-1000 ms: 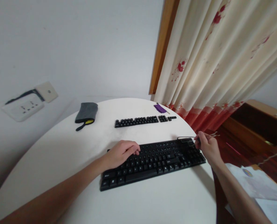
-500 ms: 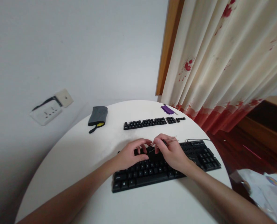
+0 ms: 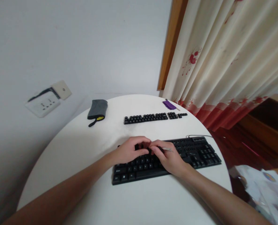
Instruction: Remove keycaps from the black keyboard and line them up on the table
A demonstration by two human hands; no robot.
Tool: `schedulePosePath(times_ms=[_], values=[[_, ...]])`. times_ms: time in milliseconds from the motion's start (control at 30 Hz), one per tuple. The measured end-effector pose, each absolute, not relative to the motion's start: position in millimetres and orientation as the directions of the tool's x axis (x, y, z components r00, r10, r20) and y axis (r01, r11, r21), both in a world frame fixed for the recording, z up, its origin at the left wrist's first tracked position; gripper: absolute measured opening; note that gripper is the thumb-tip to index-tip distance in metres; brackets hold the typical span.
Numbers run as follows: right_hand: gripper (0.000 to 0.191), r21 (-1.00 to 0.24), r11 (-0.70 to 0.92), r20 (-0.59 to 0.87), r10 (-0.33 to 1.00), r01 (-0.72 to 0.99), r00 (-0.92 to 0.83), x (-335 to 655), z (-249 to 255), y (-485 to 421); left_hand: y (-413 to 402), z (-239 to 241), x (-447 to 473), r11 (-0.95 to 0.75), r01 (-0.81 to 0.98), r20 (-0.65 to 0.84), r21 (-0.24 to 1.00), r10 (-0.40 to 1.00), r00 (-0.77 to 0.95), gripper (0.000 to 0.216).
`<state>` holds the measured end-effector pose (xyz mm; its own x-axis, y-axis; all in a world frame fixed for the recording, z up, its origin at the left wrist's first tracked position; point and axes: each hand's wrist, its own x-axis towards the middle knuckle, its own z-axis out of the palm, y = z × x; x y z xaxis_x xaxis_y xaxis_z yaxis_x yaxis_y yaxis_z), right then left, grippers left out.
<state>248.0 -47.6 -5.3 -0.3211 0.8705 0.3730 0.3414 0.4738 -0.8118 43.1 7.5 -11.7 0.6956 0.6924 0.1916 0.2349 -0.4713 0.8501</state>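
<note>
A black keyboard [image 3: 150,173] lies across the front of the round white table, with bare dark patches among its keys. Over its upper middle, my right hand [image 3: 168,156] pinches a thin wire keycap puller [image 3: 167,149], whose pale end sticks out past the fingers. My left hand [image 3: 130,150] curls over the keyboard's upper left, thumb and fingers bent inward against the right fingertips. Whatever lies between the left fingertips is hidden, perhaps a small dark piece. Beyond the hands, loose black keycaps [image 3: 145,117] stand in neat rows, with smaller groups to their right.
A grey pouch [image 3: 98,108] with a yellow lining sits at the table's back left. Near the back right edge lies a purple cloth item [image 3: 169,104]. The keyboard's cable [image 3: 199,136] runs off right. Wall sockets [image 3: 44,103], a curtain [image 3: 199,72] and plastic bags [image 3: 258,184] surround the table.
My hands have drawn closer together, the left fingers now meeting the right fingertips. The puller's wire ends show less. The whole view has shifted slightly.
</note>
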Motion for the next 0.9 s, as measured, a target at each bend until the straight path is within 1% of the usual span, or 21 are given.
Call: schedulePosePath(times_ms=[67, 167, 267, 367, 567, 733, 833, 900], values=[[0.023, -0.795, 0.483, 0.393, 0.871, 0.367, -0.296, 246.6, -5.0, -48.8, 6.6, -12.4, 43.8, -0.460, 0.219, 0.193, 0.860, 0.692, 0.695, 0.023], [0.026, -0.794, 0.452, 0.403, 0.892, 0.406, -0.206, 247.1, -3.7, -49.2, 6.2, -14.0, 44.9, -0.434, 0.181, 0.204, 0.882, 0.701, 0.684, 0.025], [0.028, -0.804, 0.419, 0.388, 0.907, 0.421, -0.163, 248.5, -2.9, -48.7, 7.4, -14.6, 45.7, -0.444, 0.126, 0.252, 0.887, 0.694, 0.674, 0.019], [0.029, -0.811, 0.393, 0.372, 0.918, 0.433, -0.136, 248.8, -4.4, -47.9, 9.5, -13.4, 45.3, -0.499, 0.097, 0.312, 0.861, 0.671, 0.673, 0.011], [0.033, -0.851, 0.318, 0.306, 0.947, 0.417, -0.097, 245.5, -7.0, -48.7, 11.7, -12.5, 44.2, -0.575, 0.155, 0.364, 0.804, 0.680, 0.636, 0.014], [0.032, -0.898, 0.257, 0.235, 0.966, 0.358, -0.103, 241.6, -6.6, -50.5, 8.7, -13.1, 46.0, -0.619, 0.188, 0.379, 0.762, 0.663, 0.646, 0.007], [0.033, -0.917, 0.197, 0.182, 0.980, 0.347, -0.075, 242.2, -9.8, -48.8, 5.8, -12.0, 47.3, -0.638, 0.199, 0.394, 0.744, 0.659, 0.641, 0.010], [0.034, -0.911, 0.194, 0.189, 0.981, 0.363, -0.050, 244.4, -11.6, -46.6, 4.3, -10.5, 47.7, -0.643, 0.206, 0.401, 0.737, 0.663, 0.632, 0.013]])
